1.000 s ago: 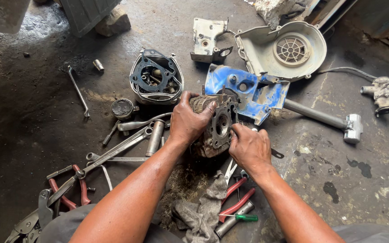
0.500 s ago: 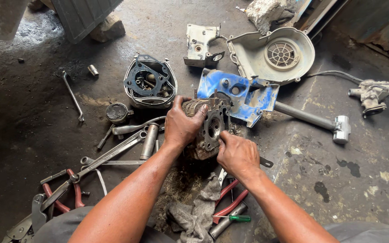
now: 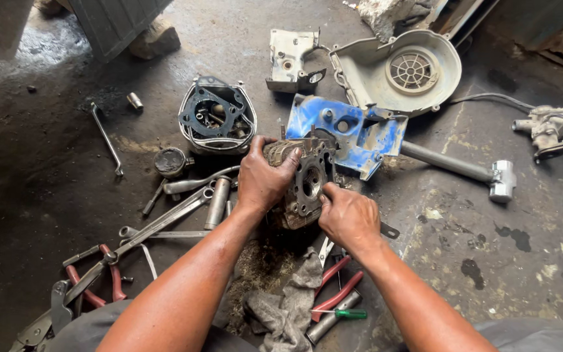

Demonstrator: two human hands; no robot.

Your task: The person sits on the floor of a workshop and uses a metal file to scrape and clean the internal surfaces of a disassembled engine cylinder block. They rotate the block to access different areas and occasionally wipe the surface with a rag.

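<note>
Engine block (image 3: 298, 182) sits on the greasy concrete floor (image 3: 503, 261), tipped on edge with its flat gasket face and round bore turned toward the camera, likely so that face is easy to get at.

Head view:
- Left hand (image 3: 263, 177) is wrapped over the top of the finned side, fingers curled around it; reads as a steadying grip that keeps the block upright.
- Right hand (image 3: 348, 218) is pressed against the lower right edge of the face, fingertips bent in at the rim. Can't tell whether it pinches a small part or tool; nothing visible between the fingers.
- Just behind the block: blue cover plate (image 3: 350, 130), touching or nearly so.
- Further back: round grey fan housing (image 3: 402, 68), and a black cover with gasket (image 3: 216, 117) to the left.
- Left of the block: piston (image 3: 171, 161), sockets and long wrenches (image 3: 164, 221), fanned out within arm's reach.
- Near the knees: red-handled pliers (image 3: 337, 290), green-handled screwdriver (image 3: 343, 313), grey rag (image 3: 288, 306).
- Far right, well apart: carburettor (image 3: 548, 127) with its cable.
</note>
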